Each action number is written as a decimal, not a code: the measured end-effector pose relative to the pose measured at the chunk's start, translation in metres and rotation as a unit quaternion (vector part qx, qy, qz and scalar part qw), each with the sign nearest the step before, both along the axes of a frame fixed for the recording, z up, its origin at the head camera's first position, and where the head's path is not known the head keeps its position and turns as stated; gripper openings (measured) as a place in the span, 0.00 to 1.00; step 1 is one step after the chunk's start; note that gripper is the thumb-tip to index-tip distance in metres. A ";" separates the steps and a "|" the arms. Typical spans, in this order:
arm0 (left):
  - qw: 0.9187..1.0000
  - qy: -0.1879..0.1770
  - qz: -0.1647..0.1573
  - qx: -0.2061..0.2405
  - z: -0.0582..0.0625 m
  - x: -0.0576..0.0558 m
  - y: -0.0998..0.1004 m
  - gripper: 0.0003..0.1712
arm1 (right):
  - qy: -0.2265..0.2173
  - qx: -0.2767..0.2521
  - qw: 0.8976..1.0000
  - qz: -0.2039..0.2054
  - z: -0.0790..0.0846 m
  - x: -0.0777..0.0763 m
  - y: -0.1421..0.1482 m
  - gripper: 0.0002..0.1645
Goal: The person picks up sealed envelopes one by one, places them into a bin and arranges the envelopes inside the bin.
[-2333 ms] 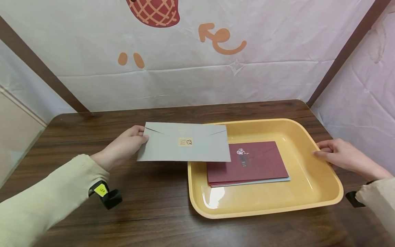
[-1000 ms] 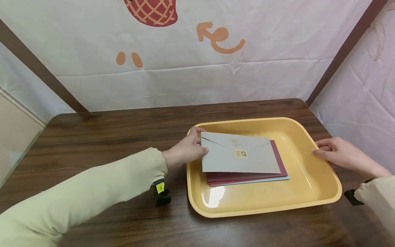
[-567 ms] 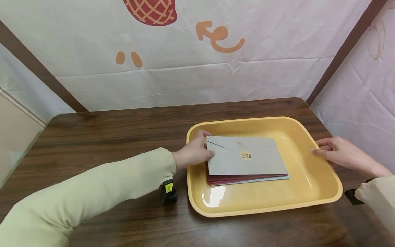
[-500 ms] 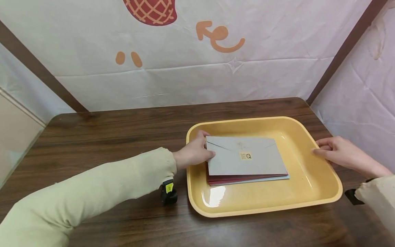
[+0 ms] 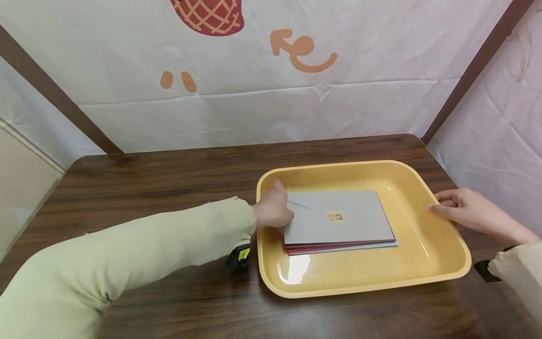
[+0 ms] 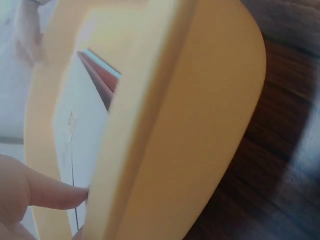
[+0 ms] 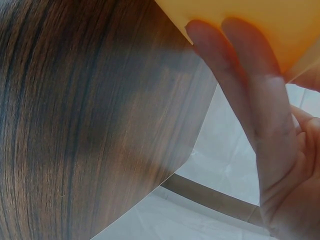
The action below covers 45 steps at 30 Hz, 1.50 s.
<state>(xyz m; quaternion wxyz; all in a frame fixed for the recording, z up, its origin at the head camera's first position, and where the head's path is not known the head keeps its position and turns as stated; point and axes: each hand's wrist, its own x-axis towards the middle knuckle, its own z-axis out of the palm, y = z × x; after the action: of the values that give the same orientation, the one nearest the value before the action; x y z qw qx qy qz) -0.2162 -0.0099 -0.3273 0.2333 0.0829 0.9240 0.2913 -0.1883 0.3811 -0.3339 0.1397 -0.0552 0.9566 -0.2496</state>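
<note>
In the head view a grey envelope [image 5: 338,226] with a small gold "just for you" sticker lies flat on top of a stack of dark red envelopes [image 5: 313,246]. A light blue edge [image 5: 383,244] shows at the bottom of the stack. All of them lie in a yellow tray [image 5: 364,278]. My left hand [image 5: 274,208] is over the tray's left side, at the grey envelope's left edge, with its fingers spread and holding nothing. In the left wrist view its thumb [image 6: 57,194] is over the envelope's end. My right hand [image 5: 470,210] grips the tray's right rim between thumb and fingers.
The tray stands on a dark wood-grain table [image 5: 169,179], near its right edge. A pale printed cloth [image 5: 271,113] hangs behind the table, and more cloth [image 5: 504,122] hangs at the right.
My left hand carried the grey envelope rightward into the tray, laid it on the dark red ones and let go. My right hand has stayed on the rim.
</note>
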 end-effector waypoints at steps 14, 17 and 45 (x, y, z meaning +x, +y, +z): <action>0.996 -0.016 -0.007 -0.086 -0.001 0.003 0.010 0.40 | -0.004 -0.002 1.000 -0.001 0.000 0.000 0.001 0.25; 0.995 -0.011 -0.011 -0.102 -0.003 0.003 0.012 0.39 | -0.006 -0.002 1.000 -0.001 -0.001 0.000 0.000 0.25; 1.000 0.007 -0.022 0.004 0.034 -0.008 -0.022 0.32 | 0.003 -0.001 1.000 0.000 -0.001 0.001 0.000 0.24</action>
<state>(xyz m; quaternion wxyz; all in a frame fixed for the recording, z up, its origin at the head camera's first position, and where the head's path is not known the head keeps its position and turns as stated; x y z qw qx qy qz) -0.2240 -0.0319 -0.2934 0.2332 0.1064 0.9223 0.2892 -0.1877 0.3810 -0.3345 0.1368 -0.0558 0.9569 -0.2501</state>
